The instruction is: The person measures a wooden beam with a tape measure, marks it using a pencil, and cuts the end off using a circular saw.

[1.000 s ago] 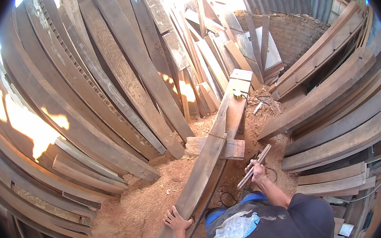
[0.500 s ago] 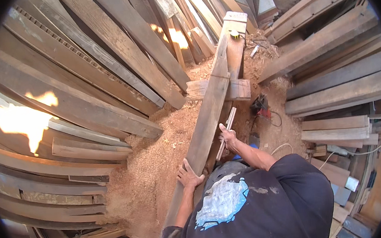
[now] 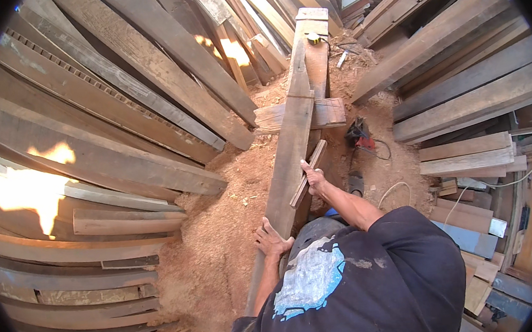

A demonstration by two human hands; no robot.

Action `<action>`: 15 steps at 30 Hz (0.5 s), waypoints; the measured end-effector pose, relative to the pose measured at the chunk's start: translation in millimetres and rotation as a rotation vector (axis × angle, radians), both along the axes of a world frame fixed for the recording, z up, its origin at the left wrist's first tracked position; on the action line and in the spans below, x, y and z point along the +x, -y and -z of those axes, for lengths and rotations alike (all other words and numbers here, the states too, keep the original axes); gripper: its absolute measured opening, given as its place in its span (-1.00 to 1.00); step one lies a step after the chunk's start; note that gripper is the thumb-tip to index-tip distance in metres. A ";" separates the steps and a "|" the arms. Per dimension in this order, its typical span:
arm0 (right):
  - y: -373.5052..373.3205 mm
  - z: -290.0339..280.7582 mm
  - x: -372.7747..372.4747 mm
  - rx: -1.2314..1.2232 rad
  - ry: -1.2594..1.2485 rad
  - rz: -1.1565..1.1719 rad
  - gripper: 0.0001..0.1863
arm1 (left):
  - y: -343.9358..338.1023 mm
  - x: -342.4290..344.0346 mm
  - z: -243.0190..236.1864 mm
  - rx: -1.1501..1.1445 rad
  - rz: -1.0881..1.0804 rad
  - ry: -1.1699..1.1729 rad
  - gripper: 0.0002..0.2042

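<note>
A long grey-brown plank (image 3: 292, 144) runs from my body up toward a wooden bench. Across its near part lies my left hand (image 3: 272, 239), fingers over the left edge and thumb stretched toward the right edge, gripping it. My right hand (image 3: 315, 180) is closed around a short, narrow wood strip (image 3: 316, 156). That strip slants over the plank's right edge, its lower end over the plank's face; whether it touches is hard to tell. The fingers under the strip are hidden.
A crosspiece (image 3: 268, 119) lies under the plank on the bench (image 3: 317, 73). A yellow-and-black tape measure (image 3: 313, 38) sits at its far end. A red-and-black power tool (image 3: 359, 134) with a cord stands on the shavings-covered floor (image 3: 217, 259). Leaning boards (image 3: 157, 80) surround the left side.
My right hand has brought the wood strip leftward onto the plank's right edge and tilted it more. My left hand still grips the plank, whose near end has swung slightly right. The whole view has shifted a little.
</note>
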State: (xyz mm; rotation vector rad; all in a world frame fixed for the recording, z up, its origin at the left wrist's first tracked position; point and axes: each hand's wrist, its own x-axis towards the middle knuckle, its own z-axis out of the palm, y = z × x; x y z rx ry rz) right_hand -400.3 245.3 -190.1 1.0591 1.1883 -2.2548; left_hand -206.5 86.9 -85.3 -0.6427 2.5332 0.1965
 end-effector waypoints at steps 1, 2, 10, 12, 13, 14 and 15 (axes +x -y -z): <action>-2.2 2.6 -0.4 0.024 -0.006 -0.005 -0.08 | -0.2 -2.2 -5.7 0.065 -0.011 0.002 0.30; -8.9 16.9 -5.4 0.071 0.003 0.059 -0.15 | -0.3 -12.5 -14.6 0.133 -0.001 -0.007 0.27; -20.2 -96.0 29.5 0.117 0.085 -0.111 -0.60 | 96.0 20.8 59.0 1.098 -0.164 -0.181 0.17; -26.7 -75.7 30.0 0.063 0.063 -0.047 -0.61 | 97.3 18.9 70.1 1.088 -0.107 -0.171 0.16; -28.3 -75.0 28.7 0.119 0.067 -0.086 -0.58 | 97.7 20.3 71.5 1.077 -0.095 -0.165 0.16; -29.4 -74.2 25.9 0.175 0.071 -0.129 -0.56 | 98.8 19.2 73.7 1.146 -0.157 -0.125 0.15; -26.5 -74.0 25.5 0.226 0.073 -0.181 -0.53 | 101.6 19.2 72.3 1.209 -0.227 -0.091 0.14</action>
